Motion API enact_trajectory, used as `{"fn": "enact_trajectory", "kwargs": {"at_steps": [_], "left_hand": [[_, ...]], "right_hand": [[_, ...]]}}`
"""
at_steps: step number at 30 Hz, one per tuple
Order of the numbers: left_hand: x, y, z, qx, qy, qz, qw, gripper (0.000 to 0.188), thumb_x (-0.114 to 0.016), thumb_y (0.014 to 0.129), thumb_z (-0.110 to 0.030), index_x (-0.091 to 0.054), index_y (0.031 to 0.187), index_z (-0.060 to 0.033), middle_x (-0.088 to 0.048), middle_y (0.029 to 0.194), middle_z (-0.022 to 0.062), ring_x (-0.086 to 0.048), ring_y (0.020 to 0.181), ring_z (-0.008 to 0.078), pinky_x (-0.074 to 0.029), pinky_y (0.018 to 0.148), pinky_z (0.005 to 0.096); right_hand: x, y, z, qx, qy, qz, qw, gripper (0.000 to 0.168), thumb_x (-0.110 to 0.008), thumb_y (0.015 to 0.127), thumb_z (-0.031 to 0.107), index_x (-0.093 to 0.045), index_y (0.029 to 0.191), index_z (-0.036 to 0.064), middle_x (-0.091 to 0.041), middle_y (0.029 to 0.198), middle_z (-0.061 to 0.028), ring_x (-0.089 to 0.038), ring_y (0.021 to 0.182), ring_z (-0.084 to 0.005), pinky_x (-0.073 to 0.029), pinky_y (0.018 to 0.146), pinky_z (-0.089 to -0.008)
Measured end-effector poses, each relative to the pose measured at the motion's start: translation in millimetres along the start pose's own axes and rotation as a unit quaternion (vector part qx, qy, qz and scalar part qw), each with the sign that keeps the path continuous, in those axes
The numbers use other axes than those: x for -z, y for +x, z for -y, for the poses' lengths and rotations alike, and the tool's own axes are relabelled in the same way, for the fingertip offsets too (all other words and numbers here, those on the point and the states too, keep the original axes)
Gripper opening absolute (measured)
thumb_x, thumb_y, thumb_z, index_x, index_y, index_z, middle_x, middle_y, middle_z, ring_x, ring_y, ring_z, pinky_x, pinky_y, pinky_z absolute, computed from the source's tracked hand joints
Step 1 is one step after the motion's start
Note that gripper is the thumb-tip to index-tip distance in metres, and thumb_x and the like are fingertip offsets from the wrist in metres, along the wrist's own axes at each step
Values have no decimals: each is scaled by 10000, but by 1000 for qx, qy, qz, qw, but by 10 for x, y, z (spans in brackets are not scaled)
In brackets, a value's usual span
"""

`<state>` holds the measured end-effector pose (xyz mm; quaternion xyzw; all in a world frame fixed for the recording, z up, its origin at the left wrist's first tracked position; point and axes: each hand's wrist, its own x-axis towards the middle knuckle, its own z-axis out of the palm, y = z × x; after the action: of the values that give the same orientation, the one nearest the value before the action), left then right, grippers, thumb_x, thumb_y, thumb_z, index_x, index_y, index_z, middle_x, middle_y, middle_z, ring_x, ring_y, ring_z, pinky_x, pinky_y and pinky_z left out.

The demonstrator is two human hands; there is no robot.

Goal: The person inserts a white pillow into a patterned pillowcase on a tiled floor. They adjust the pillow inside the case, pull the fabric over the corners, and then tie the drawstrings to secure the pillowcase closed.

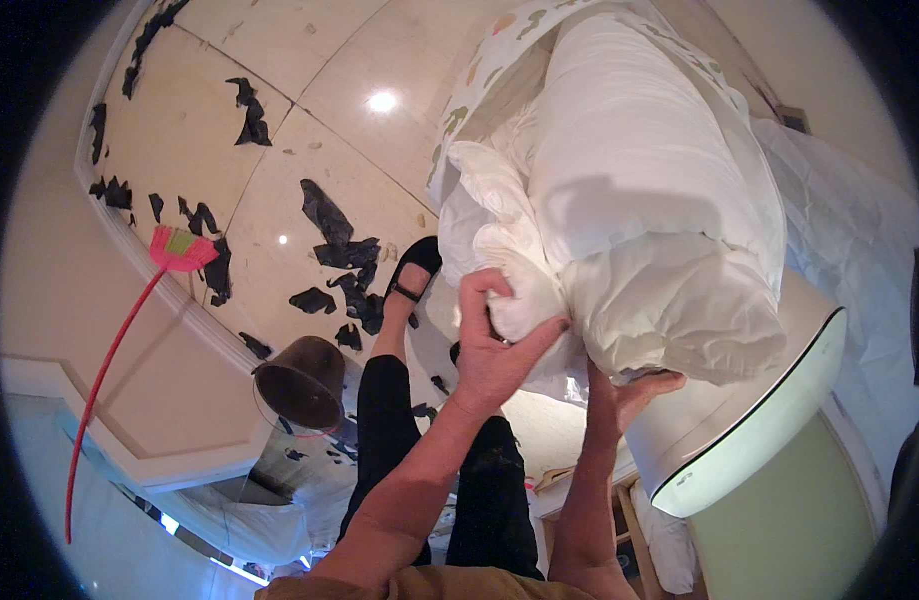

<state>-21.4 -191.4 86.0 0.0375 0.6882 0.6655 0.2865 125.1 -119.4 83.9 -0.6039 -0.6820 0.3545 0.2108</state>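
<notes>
A thick roll of white bedding (639,135), seemingly a duvet, lies before me inside a white cloth cover (459,127) with green and orange print. My left hand (497,349) is closed around a bunched white fold (523,304) at the near left end of the bedding, thumb and fingers curled on it. Under the crumpled near end (677,307) of the roll, my right hand (628,394) grips from below, its fingers mostly hidden by the fabric.
Torn black scraps (328,217) litter the tiled floor (339,150). A dark bucket (302,386) stands left of my legs. Beyond it a pink broom (181,251) with a red handle leans by the wall. At right is a white curved piece with a black edge (759,420), beside translucent sheeting (857,225).
</notes>
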Motion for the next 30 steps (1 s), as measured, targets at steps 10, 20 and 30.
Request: {"fn": "enact_trajectory", "kwargs": {"at_steps": [10,20,30], "left_hand": [[-463,230,-489,-94,43,184,977,475,-717,732,-86,-488,1146,-41,-557,1087,157,-566,992,322,-469,868,379],[-648,268,-550,-58,85,254,962,561,-673,787,-164,-441,1279,-27,-526,1178,236,-540,1076,403,-464,926,443],[259,426,416,-4,2,-5,1000,535,-616,859,-30,-370,1334,-1,-548,1078,94,-538,1009,170,-417,932,302]], "right_hand": [[166,201,711,181,-224,83,954,925,-836,666,231,-287,1369,-12,-180,1414,-354,-153,1349,-518,-181,1100,-599],[-215,233,369,114,-207,15,971,772,-769,761,264,-341,1329,-38,-341,1341,-276,-323,1251,-394,-289,1037,-513],[-382,134,179,46,-137,12,989,749,-788,766,303,-408,1284,-82,-528,1244,-215,-558,1113,-272,-462,935,-417]]}}
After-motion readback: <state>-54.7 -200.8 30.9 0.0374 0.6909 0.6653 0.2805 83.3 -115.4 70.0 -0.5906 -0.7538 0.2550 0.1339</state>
